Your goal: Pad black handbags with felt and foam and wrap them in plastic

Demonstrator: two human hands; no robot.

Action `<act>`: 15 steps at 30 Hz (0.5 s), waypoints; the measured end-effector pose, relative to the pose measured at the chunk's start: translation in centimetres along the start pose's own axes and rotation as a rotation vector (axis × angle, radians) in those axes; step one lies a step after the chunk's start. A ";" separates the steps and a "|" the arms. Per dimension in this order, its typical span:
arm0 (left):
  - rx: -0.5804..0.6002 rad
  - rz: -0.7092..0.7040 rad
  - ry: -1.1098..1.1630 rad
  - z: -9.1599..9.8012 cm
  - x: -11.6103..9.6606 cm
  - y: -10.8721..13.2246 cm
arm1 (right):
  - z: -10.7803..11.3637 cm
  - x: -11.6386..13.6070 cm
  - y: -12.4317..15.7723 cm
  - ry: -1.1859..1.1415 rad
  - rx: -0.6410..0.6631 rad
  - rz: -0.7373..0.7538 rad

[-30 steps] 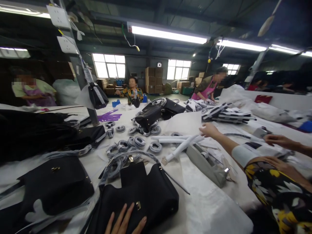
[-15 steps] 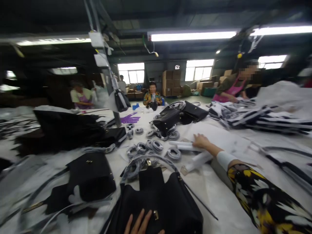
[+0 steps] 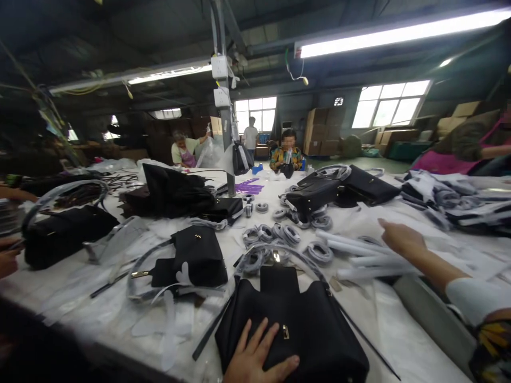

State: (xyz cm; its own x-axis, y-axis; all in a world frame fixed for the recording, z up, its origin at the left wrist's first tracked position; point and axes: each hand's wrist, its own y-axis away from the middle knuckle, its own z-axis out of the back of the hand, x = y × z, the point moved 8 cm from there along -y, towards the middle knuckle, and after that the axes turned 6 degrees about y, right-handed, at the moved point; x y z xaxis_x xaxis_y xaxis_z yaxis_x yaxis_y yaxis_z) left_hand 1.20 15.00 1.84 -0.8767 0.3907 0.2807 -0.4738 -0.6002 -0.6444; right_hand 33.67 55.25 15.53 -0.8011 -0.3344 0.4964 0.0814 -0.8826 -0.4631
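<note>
Head view is cutting the left hand (image 3: 255, 359) off at the wrist along the bottom edge; it is lying flat with fingers spread on the front of a black leather handbag (image 3: 315, 324), pinching nothing. The handbag is sitting on the white-covered worktop (image 3: 399, 346) right before the person, its small gold clasp (image 3: 285, 332) just beside the fingertips. Its long axis is running left to right across the view, its base is facing the near edge, and its flap and grey-wrapped arched handle (image 3: 303, 254) are pointing away from the person. The lower right corner of the handbag is fading into blur.

The right hand (image 3: 401, 239) is reaching out over a bundle of long white paper rolls (image 3: 355, 250), fingers loosely stretched toward the left and closing on nothing; whether it is touching the rolls is hard to tell. Its forearm is ending in a white cuff (image 3: 473, 298), and the patterned sleeve is running out of view at the right corner. A long grey object (image 3: 431, 314) under that arm is too blurred to name.

A smaller black flap bag (image 3: 197, 255) is lying to the left, apart from the handbag, and coiled grey wrapped straps (image 3: 279, 233) are crowding the space beyond the handle. Bare worktop is showing to the right of the handbag. A dark blurred shape (image 3: 48, 346) is hiding the near left edge, and another person's hand (image 3: 6, 260) is entering at the far left
</note>
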 end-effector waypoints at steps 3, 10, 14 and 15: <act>0.020 -0.039 0.029 0.3 -0.2 -0.1 | 2.5 5.4 2.7 0.305 -0.034 0.088; 0.367 0.150 0.320 0.5 -0.3 -0.4 | 0.4 23.5 17.4 0.328 0.342 0.705; 0.407 0.230 0.441 0.7 -0.2 -0.6 | -4.4 27.7 25.3 0.126 0.697 0.948; 0.412 0.249 0.469 0.6 -0.1 -0.5 | -5.6 27.8 26.8 0.111 0.753 0.978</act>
State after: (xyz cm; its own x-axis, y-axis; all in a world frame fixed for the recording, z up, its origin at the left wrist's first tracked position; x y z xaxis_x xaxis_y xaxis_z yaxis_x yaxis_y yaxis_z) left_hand 1.51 14.82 2.52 -0.8789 0.4119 -0.2405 -0.3364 -0.8928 -0.2995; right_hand 10.28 24.15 12.80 -0.2546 -0.9621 0.0979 0.9643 -0.2601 -0.0488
